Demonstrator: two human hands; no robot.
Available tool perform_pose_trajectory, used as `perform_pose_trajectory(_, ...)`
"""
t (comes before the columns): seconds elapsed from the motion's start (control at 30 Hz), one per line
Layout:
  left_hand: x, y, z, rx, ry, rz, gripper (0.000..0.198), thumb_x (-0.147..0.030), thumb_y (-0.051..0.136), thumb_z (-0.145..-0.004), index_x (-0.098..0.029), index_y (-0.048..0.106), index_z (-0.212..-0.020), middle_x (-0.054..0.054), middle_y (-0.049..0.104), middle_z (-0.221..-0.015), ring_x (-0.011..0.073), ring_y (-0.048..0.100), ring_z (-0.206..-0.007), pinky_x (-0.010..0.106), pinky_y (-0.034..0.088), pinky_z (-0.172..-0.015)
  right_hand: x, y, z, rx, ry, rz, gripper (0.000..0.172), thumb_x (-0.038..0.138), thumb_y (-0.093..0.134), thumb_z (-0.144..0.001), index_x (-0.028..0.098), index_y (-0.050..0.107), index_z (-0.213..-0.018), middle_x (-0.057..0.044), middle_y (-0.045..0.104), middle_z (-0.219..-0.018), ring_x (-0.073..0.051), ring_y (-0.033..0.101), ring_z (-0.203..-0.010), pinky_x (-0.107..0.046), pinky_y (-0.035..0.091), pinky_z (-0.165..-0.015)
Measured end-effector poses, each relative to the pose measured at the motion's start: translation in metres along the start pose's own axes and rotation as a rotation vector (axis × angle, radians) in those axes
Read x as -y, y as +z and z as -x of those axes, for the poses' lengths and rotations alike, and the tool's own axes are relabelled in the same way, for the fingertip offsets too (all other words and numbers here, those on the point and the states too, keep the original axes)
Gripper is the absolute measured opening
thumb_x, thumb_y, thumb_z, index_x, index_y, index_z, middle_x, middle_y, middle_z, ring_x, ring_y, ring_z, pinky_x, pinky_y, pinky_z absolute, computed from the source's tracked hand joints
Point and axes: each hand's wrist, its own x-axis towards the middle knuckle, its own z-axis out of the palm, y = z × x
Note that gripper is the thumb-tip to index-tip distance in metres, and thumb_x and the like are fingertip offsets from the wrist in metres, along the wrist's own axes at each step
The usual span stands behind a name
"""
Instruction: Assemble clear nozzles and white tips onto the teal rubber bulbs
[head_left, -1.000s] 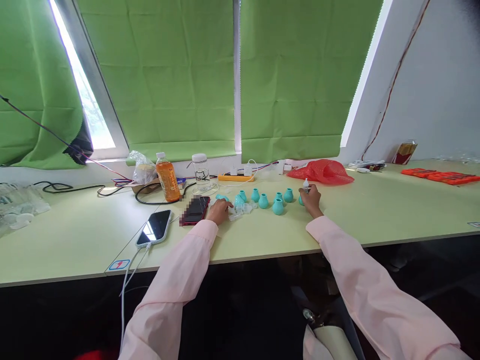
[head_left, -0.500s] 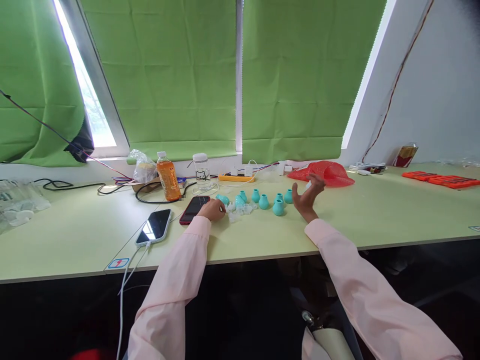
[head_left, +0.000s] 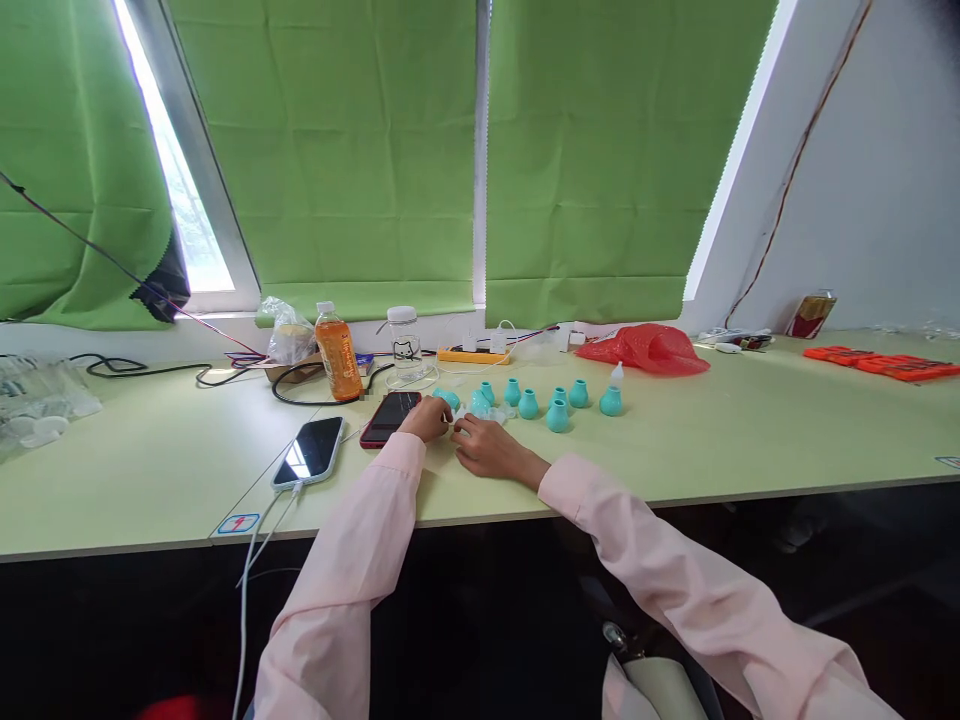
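Note:
My left hand (head_left: 426,418) rests curled on the table beside a small heap of clear plastic pieces (head_left: 484,412). Whether it grips one is hidden. My right hand (head_left: 486,447) lies just right of it, fingers stretched toward the same heap and touching it. Behind the hands stand several teal rubber bulbs (head_left: 556,414) in a loose row. The rightmost teal bulb (head_left: 610,401) carries a white tip and stands alone on the table.
A red phone (head_left: 390,417) and a white phone (head_left: 309,451) on a charging cable lie left of my hands. An orange drink bottle (head_left: 337,353), a clear jar (head_left: 403,342), a power strip (head_left: 472,354) and a red bag (head_left: 645,348) line the back.
My right hand let go of the white-tipped bulb, lifted, then swung left to the clear pieces beside my left hand. The left hand barely moved.

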Motion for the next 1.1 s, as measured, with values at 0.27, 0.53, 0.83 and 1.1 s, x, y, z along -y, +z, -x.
perform_pose_trajectory(0.27,-0.010,0.001,-0.001,-0.106,0.053,0.111,0.027,-0.006,0.046,-0.057,-0.016,0.066,-0.073,0.004,0.064,-0.071,0.0141,0.056,-0.067,0.023,0.043,-0.067,-0.011,0.008,0.006,0.021,0.193,-0.047,0.025,0.023,0.045,-0.075,0.015,0.051,-0.098,-0.008,0.054,-0.088,-0.018,0.051,-0.080,-0.028,0.040,-0.064)
perform_pose_trajectory(0.53,-0.020,-0.001,0.000,-0.061,0.095,0.368,0.018,-0.013,0.054,-0.057,-0.012,0.067,-0.071,0.004,0.065,-0.064,0.0119,0.056,-0.057,0.021,0.045,-0.057,-0.020,0.013,0.008,-0.044,0.305,-0.137,0.015,0.016,0.052,-0.064,0.015,0.058,-0.078,-0.006,0.054,-0.082,-0.016,0.053,-0.068,-0.027,0.039,-0.059)
perform_pose_trajectory(0.83,-0.016,0.001,-0.003,-0.016,0.035,0.682,0.019,-0.016,0.060,-0.057,-0.007,0.066,-0.073,0.005,0.064,-0.057,0.0115,0.057,-0.051,0.023,0.049,-0.052,-0.020,0.010,0.003,-0.264,0.392,-0.305,0.016,0.013,0.049,-0.061,0.017,0.051,-0.076,-0.002,0.052,-0.077,-0.013,0.050,-0.063,-0.025,0.041,-0.059)
perform_pose_trajectory(1.1,-0.016,-0.002,-0.003,-0.124,0.005,0.770,0.022,-0.020,0.064,-0.057,-0.009,0.065,-0.075,0.008,0.067,-0.070,0.0151,0.061,-0.064,0.026,0.050,-0.063,-0.026,0.013,0.000,-0.440,0.526,-0.444,0.011,0.018,0.048,-0.063,0.017,0.048,-0.074,-0.001,0.054,-0.072,-0.011,0.050,-0.057,-0.023,0.042,-0.051)
